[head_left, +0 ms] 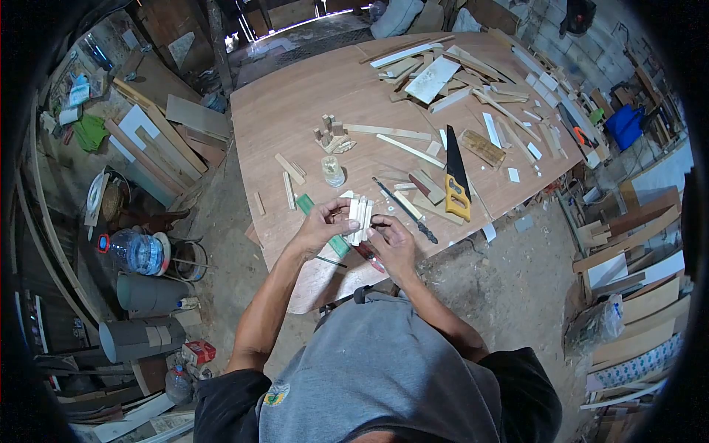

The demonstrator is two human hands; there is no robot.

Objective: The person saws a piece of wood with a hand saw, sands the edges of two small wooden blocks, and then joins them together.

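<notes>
In front of my body, above the near edge of the plywood table, my left hand (329,225) and my right hand (393,245) both grip a small bundle of pale wooden strips (360,215). The left fingers close on its left side, and the right thumb and fingers pinch its lower right. Below the hands lie a long green object (339,246), partly covered by my left hand, and a red-handled tool (375,260). A dark, slender file-like tool (402,207) rests just beyond my right hand. Farther right is a handsaw (456,177) with a yellow handle.
The plywood table (295,96) carries a glass jar (333,173), a cluster of small wooden blocks (332,133) and a large heap of wood offcuts (436,77). Boards lean at the left (159,140) and right (650,303). A large water bottle (140,253) stands at left.
</notes>
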